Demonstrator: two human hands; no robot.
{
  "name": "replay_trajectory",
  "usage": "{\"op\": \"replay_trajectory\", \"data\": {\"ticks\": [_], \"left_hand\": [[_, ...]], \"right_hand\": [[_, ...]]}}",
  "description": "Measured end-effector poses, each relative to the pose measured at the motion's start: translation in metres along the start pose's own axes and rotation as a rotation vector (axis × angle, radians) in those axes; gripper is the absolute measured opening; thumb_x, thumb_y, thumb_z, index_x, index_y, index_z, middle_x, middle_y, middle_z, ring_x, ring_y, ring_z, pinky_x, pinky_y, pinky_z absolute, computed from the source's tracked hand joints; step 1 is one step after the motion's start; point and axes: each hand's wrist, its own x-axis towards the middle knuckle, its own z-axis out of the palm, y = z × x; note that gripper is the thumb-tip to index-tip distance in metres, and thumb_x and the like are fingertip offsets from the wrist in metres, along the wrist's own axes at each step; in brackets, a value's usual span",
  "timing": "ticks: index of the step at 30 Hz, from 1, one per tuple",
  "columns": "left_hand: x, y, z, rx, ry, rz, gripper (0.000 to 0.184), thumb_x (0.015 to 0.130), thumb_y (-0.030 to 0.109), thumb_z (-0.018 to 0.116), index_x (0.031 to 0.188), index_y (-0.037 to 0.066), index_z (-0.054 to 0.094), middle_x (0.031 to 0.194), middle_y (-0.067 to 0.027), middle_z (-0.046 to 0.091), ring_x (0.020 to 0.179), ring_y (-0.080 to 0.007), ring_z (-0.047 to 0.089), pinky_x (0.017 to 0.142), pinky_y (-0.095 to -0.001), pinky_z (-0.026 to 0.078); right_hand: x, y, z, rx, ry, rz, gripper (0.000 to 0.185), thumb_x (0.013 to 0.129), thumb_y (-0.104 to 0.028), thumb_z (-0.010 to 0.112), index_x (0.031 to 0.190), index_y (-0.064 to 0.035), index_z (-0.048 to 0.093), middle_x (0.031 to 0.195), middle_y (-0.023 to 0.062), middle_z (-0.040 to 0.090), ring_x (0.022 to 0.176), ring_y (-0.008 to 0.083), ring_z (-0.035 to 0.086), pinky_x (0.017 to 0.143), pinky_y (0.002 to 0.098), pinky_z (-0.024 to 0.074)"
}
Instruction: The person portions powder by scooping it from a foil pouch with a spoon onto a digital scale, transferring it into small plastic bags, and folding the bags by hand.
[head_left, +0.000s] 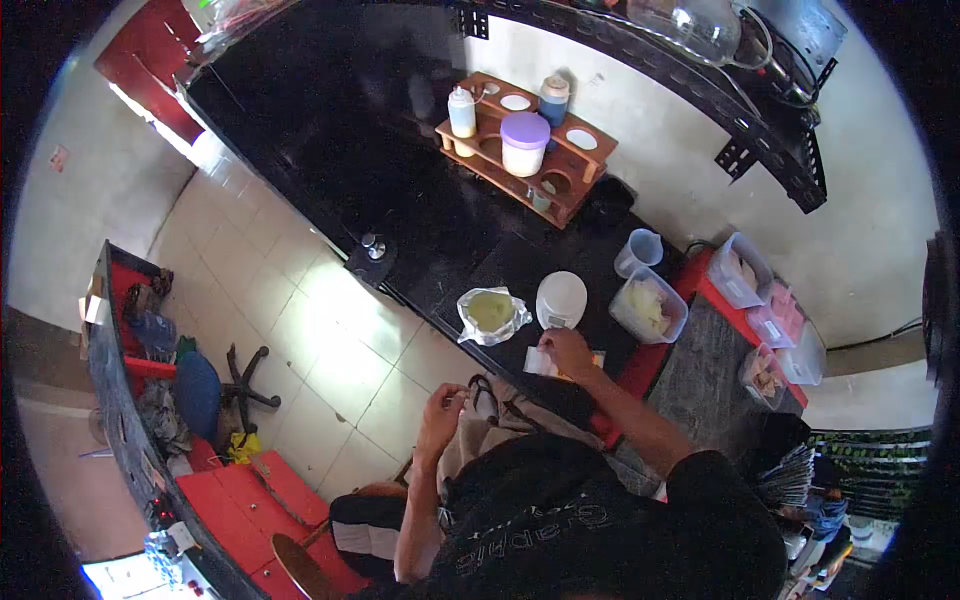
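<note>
My right hand [570,354] reaches over the black counter, fingers bent at a flat white-and-orange packet [542,362]. Whether the fingers pinch the packet or only rest on it is hard to see. My left hand [441,418] is held above my lap near the counter's edge, its fingers curled together; anything between them is too small to name. Just beyond the right hand sits a white kitchen scale [561,300]. To its left stands a foil-lined container [492,313] with a pale yellow-green content. A clear plastic tub [650,308] with pale yellow pieces is on the right.
A wooden rack [570,205] at the wall holds bottles and a purple-lidded jar [525,145]. A plastic measuring jug [638,252] and several tubs [740,270] line the right side. Overhead hangs a black shelf [640,70]. An office chair [200,395] stands left, on the tiled floor.
</note>
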Motion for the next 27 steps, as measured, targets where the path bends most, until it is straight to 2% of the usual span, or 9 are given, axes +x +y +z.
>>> {"op": "replay_trajectory", "data": {"ticks": [3,6,9,11,12,15,17,24,27], "left_hand": [[0.001,-0.007,0.002,0.024,0.028,-0.007,0.017,0.093,0.012,0.054,0.102,0.001,0.063,0.087,-0.0073,0.064,0.075,-0.0135,0.059,0.071,-0.0272,0.048],[0.006,-0.006,0.009,0.014,0.026,0.003,0.018,0.093,0.015,0.056,0.102,0.001,0.063,0.086,-0.0073,0.064,0.076,-0.0134,0.059,0.071,-0.0275,0.048],[0.013,0.006,0.021,0.022,-0.134,0.055,0.027,0.095,0.023,0.058,0.11,0.001,0.059,0.096,-0.0084,0.064,0.085,-0.0159,0.06,0.077,-0.0292,0.049],[0.015,0.023,0.039,-0.122,-0.164,0.084,0.036,0.094,0.026,0.061,0.118,0.0,0.053,0.1,-0.0086,0.063,0.087,-0.0163,0.059,0.079,-0.03,0.049],[0.017,0.03,0.045,-0.12,-0.168,0.083,0.036,0.094,0.026,0.061,0.118,0.0,0.053,0.1,-0.0086,0.063,0.087,-0.0163,0.059,0.079,-0.03,0.049],[0.028,0.04,0.057,-0.061,-0.283,0.073,0.043,0.093,0.026,0.062,0.124,-0.001,0.048,0.103,-0.0093,0.062,0.086,-0.0168,0.06,0.078,-0.0298,0.049],[0.04,0.037,0.063,-0.422,-0.252,0.005,0.037,0.092,0.02,0.063,0.12,-0.003,0.054,0.09,-0.0068,0.065,0.083,-0.0133,0.063,0.073,-0.026,0.052],[0.027,0.08,0.054,-0.535,-0.139,-0.057,0.024,0.091,0.014,0.065,0.106,-0.005,0.063,0.097,-0.0068,0.066,0.083,-0.0138,0.063,0.076,-0.0265,0.054],[0.024,0.082,0.053,-0.479,-0.071,-0.024,0.024,0.089,0.011,0.067,0.106,-0.005,0.063,0.095,-0.0069,0.066,0.081,-0.0144,0.064,0.078,-0.0268,0.055]], "right_hand": [[0.002,-0.004,-0.019,-0.106,0.063,-0.21,0.009,0.078,-0.01,0.066,0.085,-0.0043,0.065,0.08,0.0133,0.066,0.076,0.0333,0.064,0.067,0.0434,0.0496],[0.001,-0.031,-0.037,0.028,0.323,-0.326,0.011,0.084,-0.011,0.064,0.091,-0.0025,0.064,0.075,0.0128,0.065,0.07,0.0296,0.064,0.063,0.0404,0.0498],[-0.006,-0.061,-0.049,0.541,0.28,-0.041,0.013,0.096,-0.014,0.052,0.097,-0.0007,0.053,0.066,0.0066,0.058,0.06,0.0126,0.061,0.051,0.03,0.0468],[-0.011,-0.079,-0.049,0.663,0.208,0.05,0.013,0.098,-0.015,0.049,0.1,-0.0026,0.05,0.068,0.0052,0.058,0.053,0.0114,0.059,0.044,0.0275,0.0448],[-0.018,-0.094,-0.053,0.961,0.081,0.176,0.015,0.099,-0.018,0.049,0.103,-0.0037,0.049,0.071,0.0057,0.059,0.049,0.0123,0.057,0.04,0.0262,0.0434],[-0.021,-0.115,-0.055,1.075,0.049,0.151,0.018,0.099,-0.021,0.051,0.104,-0.0042,0.049,0.073,0.006,0.059,0.049,0.0126,0.057,0.041,0.0262,0.0453],[-0.018,-0.121,-0.055,1.05,0.102,0.223,0.019,0.099,-0.022,0.051,0.104,-0.004,0.049,0.073,0.0065,0.059,0.05,0.0125,0.057,0.042,0.0267,0.0477],[-0.023,-0.131,-0.07,1.051,0.318,0.161,0.022,0.098,-0.021,0.051,0.103,-0.0003,0.046,0.07,0.0075,0.057,0.046,0.0147,0.056,0.039,0.0267,0.0464],[-0.026,-0.138,-0.07,1.059,0.279,0.257,0.02,0.095,-0.015,0.055,0.106,-0.0005,0.047,0.081,0.0115,0.058,0.059,0.0172,0.06,0.051,0.0297,0.0499]]}}
